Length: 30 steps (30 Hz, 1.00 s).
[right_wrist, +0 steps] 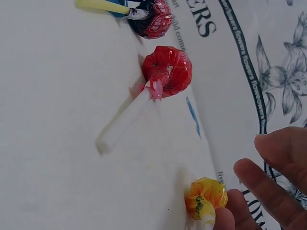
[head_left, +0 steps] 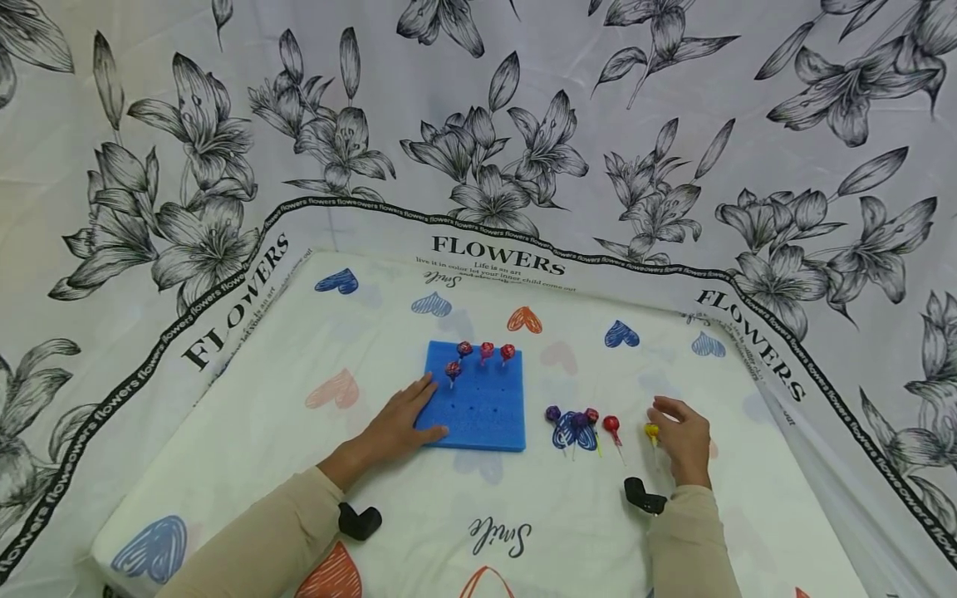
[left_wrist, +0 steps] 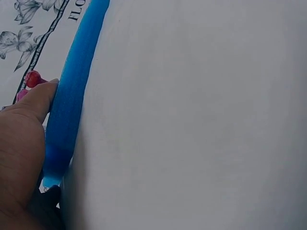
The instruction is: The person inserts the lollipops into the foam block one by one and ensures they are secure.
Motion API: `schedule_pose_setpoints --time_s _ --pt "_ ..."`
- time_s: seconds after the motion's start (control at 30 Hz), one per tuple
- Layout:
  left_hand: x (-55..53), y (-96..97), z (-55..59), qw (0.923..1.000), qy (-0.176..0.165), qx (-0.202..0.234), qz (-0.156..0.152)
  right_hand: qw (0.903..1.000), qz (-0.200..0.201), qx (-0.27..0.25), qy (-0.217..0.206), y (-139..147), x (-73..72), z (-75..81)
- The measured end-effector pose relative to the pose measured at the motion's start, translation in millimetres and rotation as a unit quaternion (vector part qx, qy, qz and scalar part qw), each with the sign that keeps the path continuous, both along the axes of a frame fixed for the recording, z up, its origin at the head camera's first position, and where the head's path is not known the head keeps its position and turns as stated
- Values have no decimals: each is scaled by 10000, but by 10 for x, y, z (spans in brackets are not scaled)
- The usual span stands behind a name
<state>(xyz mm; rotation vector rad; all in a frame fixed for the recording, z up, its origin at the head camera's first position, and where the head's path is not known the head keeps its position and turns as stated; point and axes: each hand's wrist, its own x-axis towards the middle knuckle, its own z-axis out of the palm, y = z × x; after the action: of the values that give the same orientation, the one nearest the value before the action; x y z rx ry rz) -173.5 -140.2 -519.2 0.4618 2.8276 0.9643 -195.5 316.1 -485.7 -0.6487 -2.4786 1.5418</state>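
We note a yellow lollipop point(right_wrist: 207, 191) at the fingertips of the right hand point(head_left: 689, 436), its wrapped head touching at least one finger and its stick pointing back toward the wrist; whether those fingers grip it or merely touch it, we cannot tell. Other digits of this hand are bent and spread apart, above the candy. Just left of the right hand we find a red lollipop point(right_wrist: 168, 72) lying on its side, stick toward the person. Farther left, between the hands, we count three dark-headed lollipops point(head_left: 579, 420) bunched close together, at least one with a yellow stick. Beyond them, nearer the left hand point(head_left: 396, 419), lies a blue block point(head_left: 486, 428) with rows of small holes; we see the left hand resting at its near-left side, fingers extended along the edge and thumb stretched over the corner. Past that hand's fingertips, four lollipops point(head_left: 452, 370) stand in the block, heads up. The two hands are well apart. Under both we record a pale cloth point(head_left: 419, 531) printed with hearts; a black device point(head_left: 360, 522) sits at the left wrist, and ahead of both hands hangs a flower-patterned curtain point(head_left: 478, 75)
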Motion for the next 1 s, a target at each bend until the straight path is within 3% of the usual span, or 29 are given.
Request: schedule_pose_setpoints --time_s 0.27,0.67,0.87,1.0 --pt "12 5 21 10000 8 30 21 9997 -163 186 -47 17 -9 -54" --pt "9 8 23 10000 73 -4 -34 9952 -108 791 -565 -20 -17 -96" --pt "16 -12 37 9995 226 146 -184 9940 156 770 -761 -10 -13 -11" --pt "20 -9 33 9996 191 122 -173 9992 44 150 -371 -28 -23 99"
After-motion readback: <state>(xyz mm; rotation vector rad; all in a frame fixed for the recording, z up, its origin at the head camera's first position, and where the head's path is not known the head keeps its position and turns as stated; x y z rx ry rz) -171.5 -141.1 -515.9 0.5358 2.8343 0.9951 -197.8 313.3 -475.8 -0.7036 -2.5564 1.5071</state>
